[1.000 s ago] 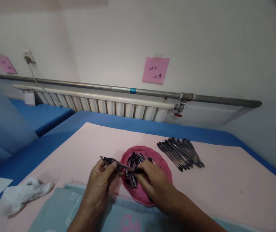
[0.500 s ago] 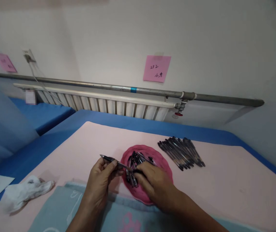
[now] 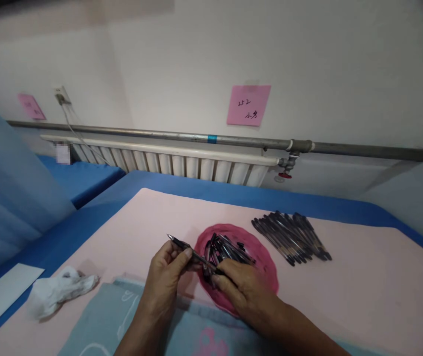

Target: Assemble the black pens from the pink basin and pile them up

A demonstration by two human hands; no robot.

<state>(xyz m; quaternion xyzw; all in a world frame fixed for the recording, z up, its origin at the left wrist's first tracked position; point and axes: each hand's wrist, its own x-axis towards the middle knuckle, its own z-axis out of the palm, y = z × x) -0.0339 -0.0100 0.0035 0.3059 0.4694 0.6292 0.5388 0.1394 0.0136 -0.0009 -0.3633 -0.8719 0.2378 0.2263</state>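
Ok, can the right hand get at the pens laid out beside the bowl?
Probably yes: the laid-out pens lie just right of the bowl, with nothing seen covering them. The right hand, though, grips one end of the pen in the left hand, so would likely need to let go first.

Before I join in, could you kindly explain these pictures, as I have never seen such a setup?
There is no machine: these are a person's two bare hands, seen by one camera worn on the head, looking forward and down. The left hand holds a slim dark pen near its pointed tip; the right hand grips its other end. By them sits a round pink bowl with a wavy rim, holding dark, slender pen pieces. To its right, a row of slim dark pens lies on a pale pink sheet. Far left lies a crumpled white cloth.
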